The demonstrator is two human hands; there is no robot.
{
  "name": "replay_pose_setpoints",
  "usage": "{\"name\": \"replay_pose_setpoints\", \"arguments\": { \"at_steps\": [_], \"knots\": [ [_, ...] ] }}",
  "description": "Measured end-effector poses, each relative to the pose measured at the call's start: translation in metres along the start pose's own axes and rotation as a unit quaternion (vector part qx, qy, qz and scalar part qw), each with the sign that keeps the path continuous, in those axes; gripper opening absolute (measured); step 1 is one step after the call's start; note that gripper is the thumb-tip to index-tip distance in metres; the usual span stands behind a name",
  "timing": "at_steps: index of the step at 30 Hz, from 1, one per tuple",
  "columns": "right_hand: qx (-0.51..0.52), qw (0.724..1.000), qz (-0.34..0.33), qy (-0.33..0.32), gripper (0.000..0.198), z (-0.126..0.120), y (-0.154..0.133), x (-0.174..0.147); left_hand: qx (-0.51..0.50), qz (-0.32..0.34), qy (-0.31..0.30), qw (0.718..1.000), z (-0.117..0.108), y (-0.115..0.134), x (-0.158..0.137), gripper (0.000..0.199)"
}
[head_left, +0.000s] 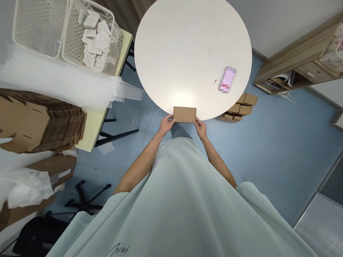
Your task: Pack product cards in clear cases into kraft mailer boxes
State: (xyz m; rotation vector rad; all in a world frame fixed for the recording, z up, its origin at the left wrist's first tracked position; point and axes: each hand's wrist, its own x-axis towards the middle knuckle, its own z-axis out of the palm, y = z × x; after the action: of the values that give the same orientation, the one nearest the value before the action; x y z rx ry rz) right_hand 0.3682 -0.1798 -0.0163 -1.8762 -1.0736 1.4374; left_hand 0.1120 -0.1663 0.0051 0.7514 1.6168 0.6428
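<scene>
A small brown cardboard box, its top face closed, is at the near edge of the round white table. My left hand grips the box's left end, fingers along its side. At the opposite end, my right hand pinches the lower right corner. Both hands are closed on the same box, which lies level between them. The undersides of the fingers are partly hidden.
A pixelated pink item lies on the table's right side. Several brown boxes are stacked beyond the right edge. At left, a pale table bears flattened cardboard, white sheeting and a basket of white pieces.
</scene>
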Motion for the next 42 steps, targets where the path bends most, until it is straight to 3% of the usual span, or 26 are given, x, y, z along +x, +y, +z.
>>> {"name": "replay_pose_setpoints", "arguments": {
  "at_steps": [5, 10, 14, 18, 24, 30, 37, 42],
  "knots": [
    [0.051, 0.998, 0.025, -0.010, 0.081, -0.043, 0.012, -0.051, -0.089, 0.010, -0.002, 0.996, 0.030, -0.025, -0.061, 0.064],
    [0.049, 0.998, 0.031, 0.017, 0.084, -0.092, 0.012, -0.110, -0.110, 0.019, -0.041, 0.993, 0.065, -0.032, -0.114, 0.071],
    [0.059, 0.997, 0.038, 0.041, 0.085, -0.127, 0.016, -0.135, -0.102, 0.026, -0.067, 0.992, 0.092, -0.031, -0.133, 0.071],
    [0.090, 0.993, 0.041, 0.068, 0.077, -0.157, 0.027, -0.137, -0.088, 0.027, -0.087, 0.992, 0.120, -0.026, -0.136, 0.070],
    [0.093, 0.990, 0.043, 0.102, 0.077, -0.212, 0.051, -0.117, -0.054, 0.017, -0.128, 0.990, 0.181, -0.004, -0.115, 0.068],
    [0.127, 0.979, 0.073, 0.141, 0.076, -0.301, 0.081, -0.080, 0.010, 0.001, -0.153, 0.988, 0.287, 0.043, -0.077, 0.054],
    [0.111, 0.980, 0.092, 0.135, 0.071, -0.418, 0.114, -0.006, 0.064, -0.028, -0.169, 0.983, 0.416, 0.089, -0.029, 0.037],
    [0.069, 0.985, 0.102, 0.120, 0.062, -0.470, 0.126, 0.051, 0.091, 0.006, -0.143, 0.986, 0.479, 0.106, 0.006, 0.032]
  ]
}}
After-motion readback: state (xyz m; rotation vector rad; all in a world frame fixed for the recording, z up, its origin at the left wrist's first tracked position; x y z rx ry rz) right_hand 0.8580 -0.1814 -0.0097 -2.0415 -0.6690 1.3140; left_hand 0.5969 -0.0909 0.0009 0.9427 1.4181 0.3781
